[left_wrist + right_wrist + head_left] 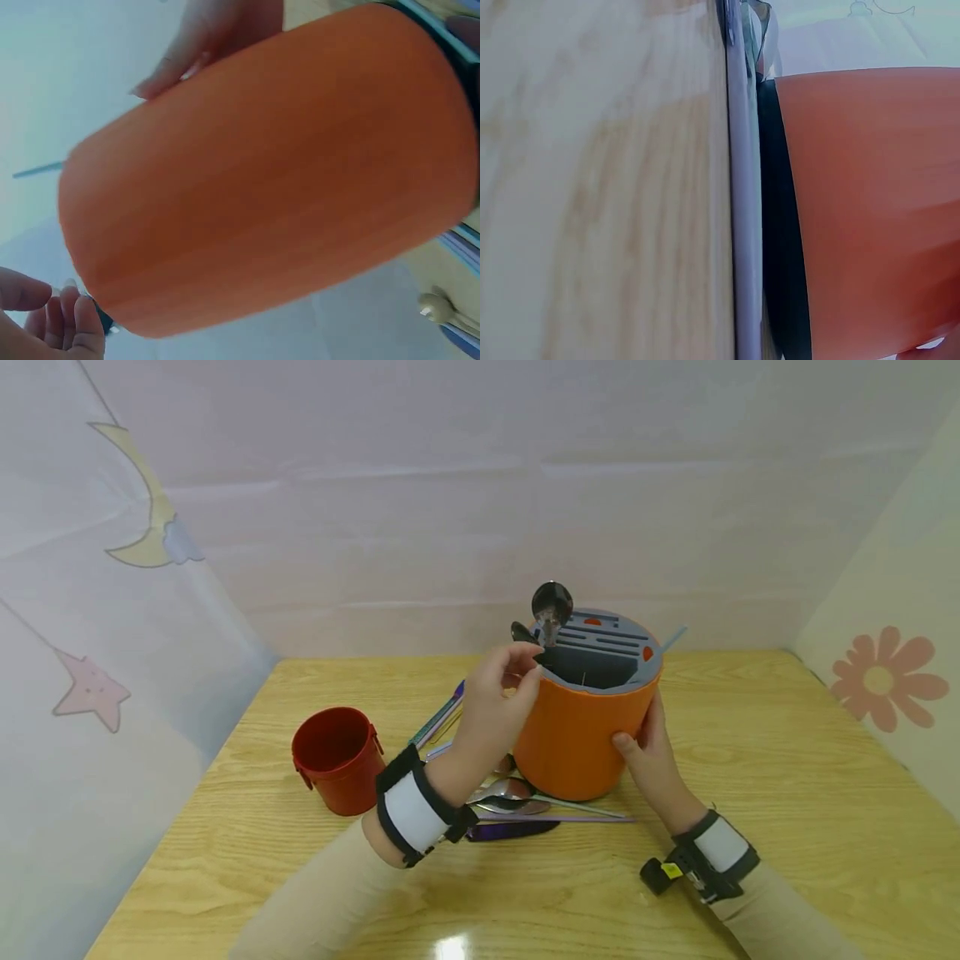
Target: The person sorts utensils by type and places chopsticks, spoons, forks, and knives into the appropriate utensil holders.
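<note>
Left hand (501, 689) is up at the rim of the orange holder (577, 735), fingers curled and pinching the handle of a spoon (551, 610) whose bowl stands upright above the grey slotted lid (603, 647). A second dark utensil tip (522, 632) pokes out just beside it, at the same edge of the lid. Right hand (654, 752) grips the holder's side, thumb on the front and fingers wrapped round the far side, steadying it on the wooden table (787, 793). The holder stands upright near the table's middle, slightly to the right. From the left wrist the holder's orange wall (262, 172) fills the view, with the right hand's fingers (202, 45) showing past its far edge and the left hand's fingertips (64, 322) low in the corner. The right wrist view shows the orange wall (870, 210) close beside the table surface (592, 187), a pale strip (742, 225) between them. Loose cutlery (517, 797) lies on the table in front of the holder, partly under the left wrist, with a purple piece (510, 831) nearest the camera. A red cup (337, 760) stands to the left, apart from the holder.
</note>
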